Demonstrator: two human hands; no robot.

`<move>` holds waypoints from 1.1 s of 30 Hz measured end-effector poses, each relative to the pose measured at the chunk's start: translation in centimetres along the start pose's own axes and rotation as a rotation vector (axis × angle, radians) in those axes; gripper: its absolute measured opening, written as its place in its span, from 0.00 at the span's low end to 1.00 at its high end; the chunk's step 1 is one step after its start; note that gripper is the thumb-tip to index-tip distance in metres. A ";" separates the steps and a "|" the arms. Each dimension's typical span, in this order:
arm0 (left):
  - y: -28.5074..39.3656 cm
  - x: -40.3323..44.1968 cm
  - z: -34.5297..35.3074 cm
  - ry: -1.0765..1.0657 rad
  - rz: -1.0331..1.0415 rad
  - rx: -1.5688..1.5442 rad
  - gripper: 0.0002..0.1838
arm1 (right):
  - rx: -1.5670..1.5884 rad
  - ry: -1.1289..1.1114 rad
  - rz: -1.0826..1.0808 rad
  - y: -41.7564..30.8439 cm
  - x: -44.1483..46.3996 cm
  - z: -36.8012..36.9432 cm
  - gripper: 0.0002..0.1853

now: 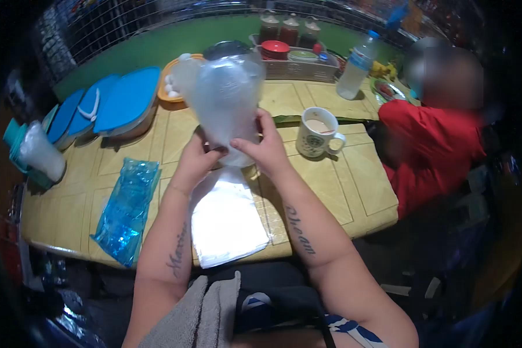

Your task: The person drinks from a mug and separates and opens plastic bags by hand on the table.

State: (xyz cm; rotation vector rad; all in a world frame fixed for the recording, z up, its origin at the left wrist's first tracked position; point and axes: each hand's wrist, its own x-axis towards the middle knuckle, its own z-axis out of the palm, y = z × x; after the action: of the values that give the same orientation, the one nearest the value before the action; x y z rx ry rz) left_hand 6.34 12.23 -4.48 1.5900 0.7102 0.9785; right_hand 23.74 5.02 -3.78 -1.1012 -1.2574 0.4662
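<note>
Both of my hands are closed round the lower part of a clear plastic bag (223, 95), which stands up puffed out over the table. My left hand (198, 162) grips its left side, and my right hand (264, 145) its right side, thumbs facing the front. Whether anything is inside the bag I cannot make out. Just below my hands lies a flat stack of shiny clear plastic sheets or bags (229, 223). To the left is a blue plastic packet (127, 209). A white mug (316, 139) with a light brown drink stands right of my right hand.
Blue-lidded containers (127, 95) with tongs and an orange basket (165, 101) of eggs stand at the back left. Behind are a condiment tray (301, 71) and a water bottle (355, 69). A person in red (432, 145) sits at the right edge.
</note>
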 end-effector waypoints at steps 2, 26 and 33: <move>0.4 0.1 0.6 0.016 -0.076 0.014 0.32 | -0.047 -0.044 0.134 0.1 0.2 -0.1 0.43; 0.6 -0.4 -2.4 -0.094 -0.099 0.562 0.30 | -0.051 -0.073 0.270 1.4 0.3 -1.5 0.50; 4.3 -1.8 -3.0 -0.396 -0.186 0.917 0.16 | -0.121 0.317 -0.132 0.4 0.4 -1.0 0.24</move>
State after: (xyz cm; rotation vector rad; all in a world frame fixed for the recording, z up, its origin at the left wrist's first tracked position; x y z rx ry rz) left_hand 2.67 11.15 -0.51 2.3518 1.0738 0.1447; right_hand 24.86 5.11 -3.85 -1.1354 -1.0787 0.1098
